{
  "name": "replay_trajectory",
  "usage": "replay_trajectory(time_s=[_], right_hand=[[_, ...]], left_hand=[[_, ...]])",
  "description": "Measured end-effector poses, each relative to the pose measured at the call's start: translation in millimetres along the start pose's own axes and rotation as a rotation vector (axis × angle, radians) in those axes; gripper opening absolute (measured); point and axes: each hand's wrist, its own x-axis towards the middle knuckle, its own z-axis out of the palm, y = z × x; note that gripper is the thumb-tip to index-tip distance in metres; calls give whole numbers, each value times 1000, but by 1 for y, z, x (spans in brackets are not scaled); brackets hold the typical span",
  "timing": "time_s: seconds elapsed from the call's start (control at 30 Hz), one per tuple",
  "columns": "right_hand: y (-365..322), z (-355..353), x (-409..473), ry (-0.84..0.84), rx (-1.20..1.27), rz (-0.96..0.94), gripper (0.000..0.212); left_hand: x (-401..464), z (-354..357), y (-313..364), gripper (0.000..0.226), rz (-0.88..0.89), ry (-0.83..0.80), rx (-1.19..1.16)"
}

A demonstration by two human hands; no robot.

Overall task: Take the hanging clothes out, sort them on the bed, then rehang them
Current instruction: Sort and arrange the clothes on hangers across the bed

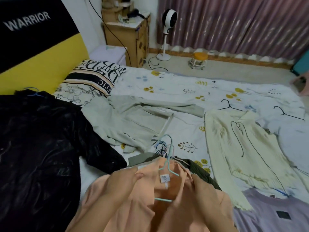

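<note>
A peach top [133, 211] on a light teal hanger [168, 166] lies at the near edge of the bed, over a pile of dark garments [200, 173] with several hanger hooks [163, 144]. My left hand [122, 183] grips the top's left shoulder at the collar. My right hand [199, 196] holds the collar's right side, fingers curled by the hanger. Spread on the bed are a black garment [36, 148], a pale green one [130, 118], a cream knit [242, 156] and a lilac top [275, 213].
Two bare black hangers [229, 106] [287, 113] lie on the floral quilt [184, 87] at the far right. A printed pillow [93, 76] sits by the yellow headboard [41, 64]. Beyond the bed stand a fan [167, 30], a wooden cabinet [127, 36] and a small stool [199, 59].
</note>
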Motion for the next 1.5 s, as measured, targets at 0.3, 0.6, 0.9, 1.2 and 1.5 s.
replay_trajectory(time_s=[0.3, 0.6, 0.9, 1.2, 1.5], right_hand=[[-8, -59, -134, 306, 190, -34, 22], [-42, -127, -208, 465, 256, -179, 35], [-125, -200, -239, 844, 50, -369, 21], [-216, -156, -202, 825, 439, -379, 68], [-275, -90, -156, 485, 465, -295, 71]], left_hand=[[-143, -89, 34, 41, 75, 199, -111], [-249, -178, 28, 47, 216, 196, -150], [-276, -261, 4, 45, 215, 536, -197], [-235, -348, -49, 51, 184, 782, -187], [-147, -383, -68, 44, 233, 765, -126]])
